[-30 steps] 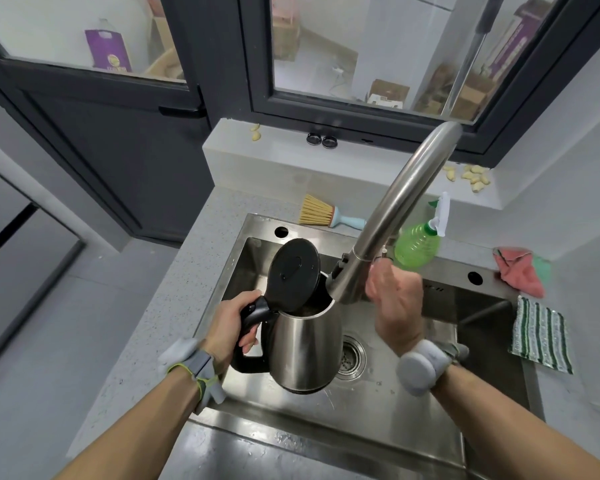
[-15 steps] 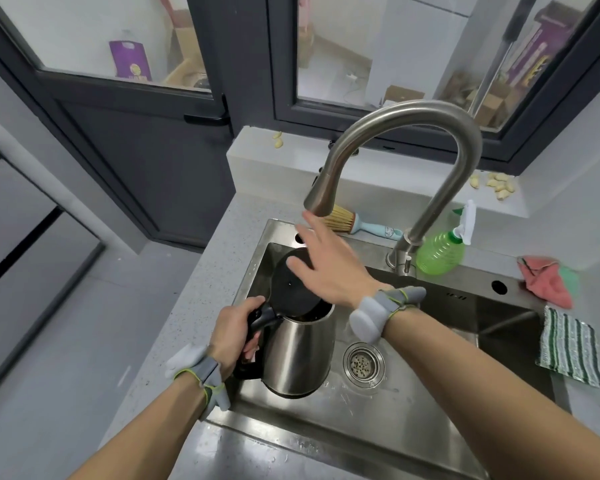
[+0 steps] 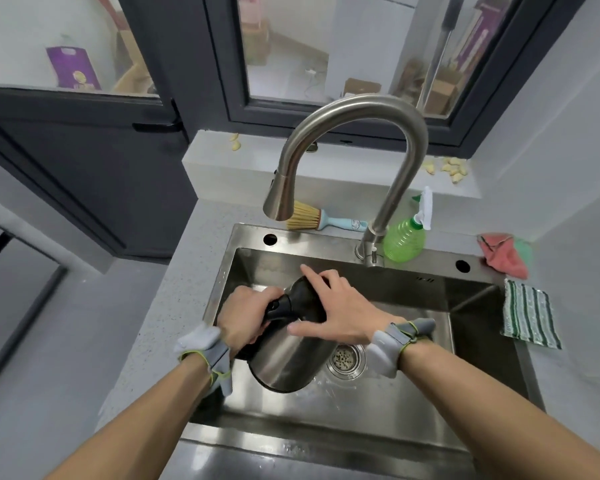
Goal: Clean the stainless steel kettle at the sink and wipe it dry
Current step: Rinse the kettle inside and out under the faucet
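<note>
The stainless steel kettle hangs over the sink, tilted with its top away from me. My left hand grips its black handle. Its black lid is down on the kettle's mouth, and my right hand rests on the lid with straight, spread fingers. The curved steel tap arches above, with its spout over the sink's back left. No water runs from it.
A straw brush and a green spray bottle stand behind the sink. A pink cloth and a green striped cloth lie on the right counter. The drain is beside the kettle.
My right hand left the tap, which swung to the left, and pushed the kettle's upright lid down. The kettle has tilted away from me.
</note>
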A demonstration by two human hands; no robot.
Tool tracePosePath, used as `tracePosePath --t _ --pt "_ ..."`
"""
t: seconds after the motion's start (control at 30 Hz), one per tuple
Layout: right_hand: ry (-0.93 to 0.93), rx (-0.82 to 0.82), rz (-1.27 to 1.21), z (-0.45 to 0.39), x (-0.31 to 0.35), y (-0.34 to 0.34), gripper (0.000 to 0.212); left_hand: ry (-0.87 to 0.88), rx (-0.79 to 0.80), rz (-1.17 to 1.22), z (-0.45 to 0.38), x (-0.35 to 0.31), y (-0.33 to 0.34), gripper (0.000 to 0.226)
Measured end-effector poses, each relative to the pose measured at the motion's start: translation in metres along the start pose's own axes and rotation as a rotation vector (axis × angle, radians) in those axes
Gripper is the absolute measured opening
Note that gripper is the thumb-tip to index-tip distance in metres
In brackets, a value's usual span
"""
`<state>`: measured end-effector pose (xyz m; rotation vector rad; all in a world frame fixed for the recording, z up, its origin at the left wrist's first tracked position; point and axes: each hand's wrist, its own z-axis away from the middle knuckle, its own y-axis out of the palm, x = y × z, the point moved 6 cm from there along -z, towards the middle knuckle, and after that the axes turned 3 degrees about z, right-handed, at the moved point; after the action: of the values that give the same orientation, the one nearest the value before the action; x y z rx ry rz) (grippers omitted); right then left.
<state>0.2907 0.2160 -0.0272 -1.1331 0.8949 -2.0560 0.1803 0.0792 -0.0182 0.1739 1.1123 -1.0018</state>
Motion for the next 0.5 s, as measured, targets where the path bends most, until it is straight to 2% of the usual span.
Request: tracePosePath --t 0.13,0.27,0.33,0.4,0.5 --pt "0.051 0.101 -0.048 0.020 -0.031 -0.002 0.134 0.022 0.057 -0.084 -0.005 -0.016 0.029 0.053" --pt "0.166 -0.009 -0.155 0.041 -0.057 0.000 0.117 0.104 0.158 -0.242 -0.005 -0.032 0.058 0.061" --pt "0.251 -0.074 -0.236 0.055 -0.074 0.007 0.109 0.183 0.185 -0.371 -0.008 -0.045 0.072 0.056" --pt "0.349 -0.134 -0.324 0.071 -0.099 0.014 0.108 0.253 0.160 -0.455 -0.012 -0.057 0.079 0.041" --pt "0.533 -0.259 -0.457 0.098 -0.148 0.013 0.110 0.234 0.098 -0.380 -0.018 -0.064 0.073 0.031"
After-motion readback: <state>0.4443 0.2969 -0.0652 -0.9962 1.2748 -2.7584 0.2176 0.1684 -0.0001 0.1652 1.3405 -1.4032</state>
